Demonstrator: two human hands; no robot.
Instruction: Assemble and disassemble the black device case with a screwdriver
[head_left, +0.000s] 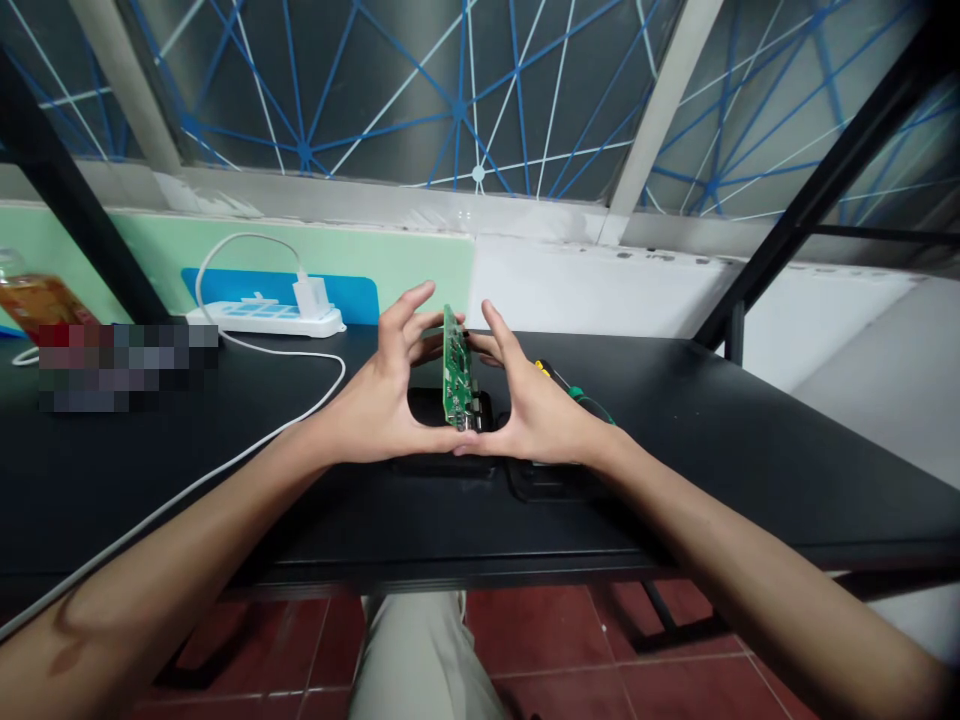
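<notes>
A green circuit board (457, 372) stands on edge between my two hands, nearly side-on to me, with metal connectors at its lower near end. My left hand (382, 395) grips it from the left, thumb at the near bottom edge and fingers at the far edge. From the other side my right hand (536, 405) grips it too, its thumb tip meeting the left thumb. Below the board, a black case-like object (427, 404) lies on the table, partly hidden by my hands. Beside my right wrist are a yellow-and-black handle (544, 369) and a green one (576, 393), mostly covered.
On the black table (750, 460), a white power strip (277, 319) with a plugged-in charger (311, 297) stands by the wall. Its white cable (225, 465) runs across the left side. An orange-filled bottle (41, 300) is far left. Black frame posts rise at both sides.
</notes>
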